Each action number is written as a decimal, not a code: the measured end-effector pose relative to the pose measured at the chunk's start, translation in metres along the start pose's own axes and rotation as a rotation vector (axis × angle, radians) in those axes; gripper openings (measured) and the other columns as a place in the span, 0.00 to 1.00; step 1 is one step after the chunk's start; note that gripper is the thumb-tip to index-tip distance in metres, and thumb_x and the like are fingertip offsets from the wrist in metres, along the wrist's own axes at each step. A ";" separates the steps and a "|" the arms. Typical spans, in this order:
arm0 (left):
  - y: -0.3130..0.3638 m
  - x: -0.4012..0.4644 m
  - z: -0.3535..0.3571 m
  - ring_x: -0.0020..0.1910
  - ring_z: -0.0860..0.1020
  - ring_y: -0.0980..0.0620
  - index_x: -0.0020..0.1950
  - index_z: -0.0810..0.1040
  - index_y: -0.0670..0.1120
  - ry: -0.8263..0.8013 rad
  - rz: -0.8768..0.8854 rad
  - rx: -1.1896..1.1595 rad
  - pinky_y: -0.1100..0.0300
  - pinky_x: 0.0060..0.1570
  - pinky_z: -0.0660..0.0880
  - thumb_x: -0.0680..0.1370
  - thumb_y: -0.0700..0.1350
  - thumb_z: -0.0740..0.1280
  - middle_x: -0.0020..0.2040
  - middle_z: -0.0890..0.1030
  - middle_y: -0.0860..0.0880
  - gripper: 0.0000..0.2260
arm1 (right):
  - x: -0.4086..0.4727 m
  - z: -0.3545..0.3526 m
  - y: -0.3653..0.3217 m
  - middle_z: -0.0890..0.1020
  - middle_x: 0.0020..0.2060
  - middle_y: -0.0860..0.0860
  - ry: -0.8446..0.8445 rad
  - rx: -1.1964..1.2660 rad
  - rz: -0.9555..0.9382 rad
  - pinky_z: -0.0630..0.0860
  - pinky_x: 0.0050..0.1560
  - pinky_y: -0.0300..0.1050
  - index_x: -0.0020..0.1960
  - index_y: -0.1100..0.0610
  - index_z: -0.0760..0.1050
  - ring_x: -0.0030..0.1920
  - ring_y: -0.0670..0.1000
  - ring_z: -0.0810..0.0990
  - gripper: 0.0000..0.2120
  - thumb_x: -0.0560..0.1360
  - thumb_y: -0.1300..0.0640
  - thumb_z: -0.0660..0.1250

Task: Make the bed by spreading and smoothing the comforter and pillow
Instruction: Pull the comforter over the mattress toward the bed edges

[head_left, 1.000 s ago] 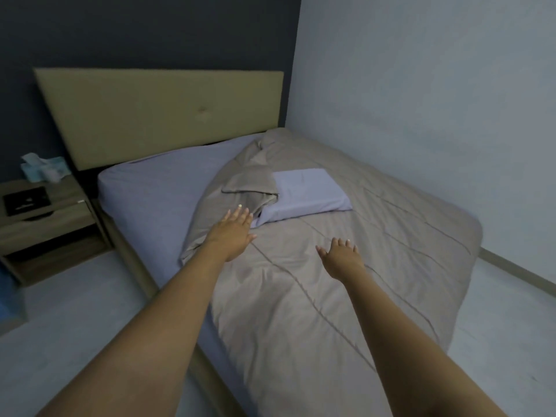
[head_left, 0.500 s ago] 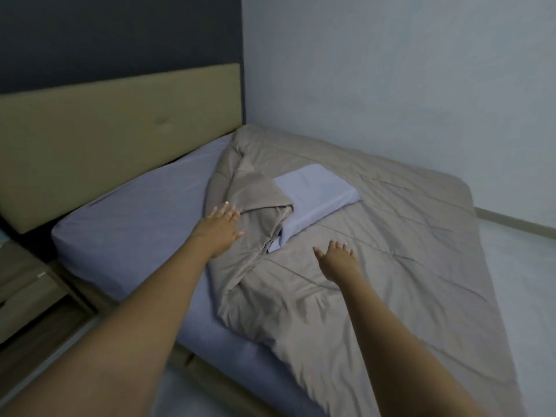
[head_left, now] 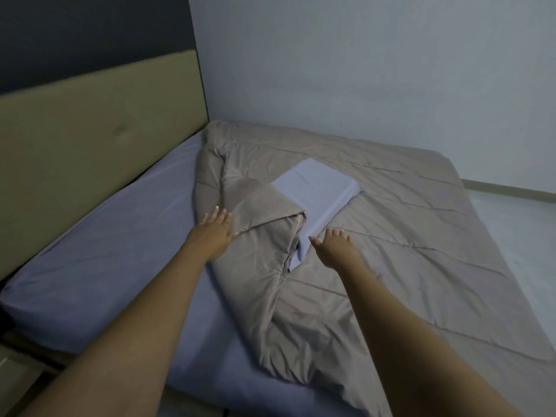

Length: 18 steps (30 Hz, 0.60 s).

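A taupe quilted comforter (head_left: pixel 406 236) covers the right part of the bed, its left edge folded back in a bunched ridge. A lavender pillow (head_left: pixel 319 191) lies on the comforter, its near end tucked under the folded flap. My left hand (head_left: pixel 215 228) reaches over the ridge's left edge, fingers apart, holding nothing. My right hand (head_left: pixel 334 246) hovers, fingers spread, just right of the pillow's near corner, above the comforter. The lavender fitted sheet (head_left: pixel 120 260) lies bare on the bed's left part.
A tan padded headboard (head_left: pixel 90 139) stands at the left against a dark wall. A pale wall (head_left: pixel 361 70) runs along the bed's far side. Floor (head_left: pixel 517 224) shows at the right past the bed's foot.
My view has swung right and closer; the nightstand has left the frame. Both hands have advanced toward the folded flap and the pillow, still holding nothing.
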<state>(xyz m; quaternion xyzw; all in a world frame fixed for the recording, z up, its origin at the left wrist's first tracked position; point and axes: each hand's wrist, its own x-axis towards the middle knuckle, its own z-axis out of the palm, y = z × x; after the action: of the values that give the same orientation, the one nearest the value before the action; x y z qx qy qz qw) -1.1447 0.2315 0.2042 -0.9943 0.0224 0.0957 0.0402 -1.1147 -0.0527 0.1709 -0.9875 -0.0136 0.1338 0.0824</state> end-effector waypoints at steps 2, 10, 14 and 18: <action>-0.027 0.018 0.003 0.79 0.44 0.47 0.79 0.47 0.40 -0.016 0.013 -0.001 0.51 0.76 0.45 0.84 0.54 0.46 0.80 0.48 0.44 0.28 | 0.016 0.001 -0.026 0.58 0.75 0.60 0.018 0.015 0.031 0.52 0.74 0.53 0.76 0.64 0.52 0.75 0.60 0.54 0.35 0.80 0.38 0.46; -0.140 0.117 0.014 0.79 0.44 0.46 0.79 0.48 0.39 -0.020 0.221 0.076 0.52 0.76 0.44 0.84 0.54 0.48 0.80 0.48 0.43 0.28 | 0.069 0.042 -0.148 0.57 0.75 0.60 0.014 0.120 0.192 0.51 0.74 0.54 0.76 0.63 0.51 0.75 0.60 0.54 0.35 0.80 0.38 0.46; -0.188 0.159 0.018 0.79 0.44 0.46 0.79 0.48 0.40 -0.060 0.300 0.100 0.52 0.76 0.44 0.84 0.54 0.47 0.80 0.47 0.43 0.28 | 0.087 0.063 -0.198 0.57 0.76 0.59 0.021 0.184 0.276 0.51 0.75 0.54 0.76 0.63 0.52 0.76 0.58 0.53 0.36 0.80 0.38 0.46; -0.212 0.195 0.030 0.79 0.44 0.47 0.79 0.48 0.39 -0.090 0.372 0.118 0.52 0.76 0.44 0.84 0.55 0.47 0.80 0.47 0.43 0.28 | 0.106 0.085 -0.235 0.54 0.77 0.58 -0.004 0.255 0.332 0.49 0.76 0.53 0.77 0.63 0.50 0.77 0.58 0.50 0.35 0.80 0.39 0.46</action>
<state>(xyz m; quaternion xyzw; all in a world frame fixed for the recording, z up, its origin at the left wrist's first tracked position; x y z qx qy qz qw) -0.9477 0.4378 0.1534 -0.9637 0.2097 0.1444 0.0809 -1.0361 0.1981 0.1010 -0.9575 0.1663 0.1480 0.1834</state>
